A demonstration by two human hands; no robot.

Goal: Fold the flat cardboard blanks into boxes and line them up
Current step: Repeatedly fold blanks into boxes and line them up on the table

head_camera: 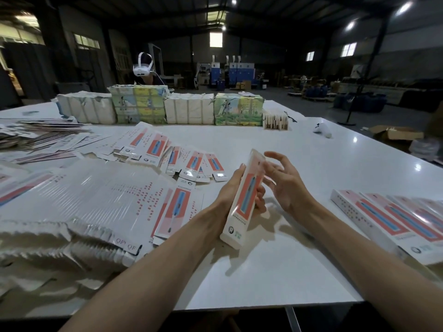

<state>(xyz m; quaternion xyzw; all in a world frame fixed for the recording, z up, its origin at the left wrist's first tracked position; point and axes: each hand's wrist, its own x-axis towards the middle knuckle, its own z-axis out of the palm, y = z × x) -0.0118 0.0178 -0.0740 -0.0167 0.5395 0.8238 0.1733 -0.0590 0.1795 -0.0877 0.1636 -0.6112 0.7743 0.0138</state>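
Observation:
A long, narrow folded box (242, 207), white with a red panel and a blue item printed on it, stands tilted above the white table (299, 168). My left hand (230, 190) grips it around the middle, fingers wrapped behind. My right hand (285, 180) hovers at the box's upper right with fingers spread and relaxed, near its top end. A fanned stack of flat blanks (100, 200) lies at the left. Several flat blanks (182, 159) are scattered behind it. A row of finished boxes (393, 219) lies side by side at the right.
Wrapped bundles (163, 106) form a wall across the far side of the table, with a person wearing a white headset (143, 65) behind them. A white controller (322, 130) lies far right. The table's front edge (263, 305) is close below my arms.

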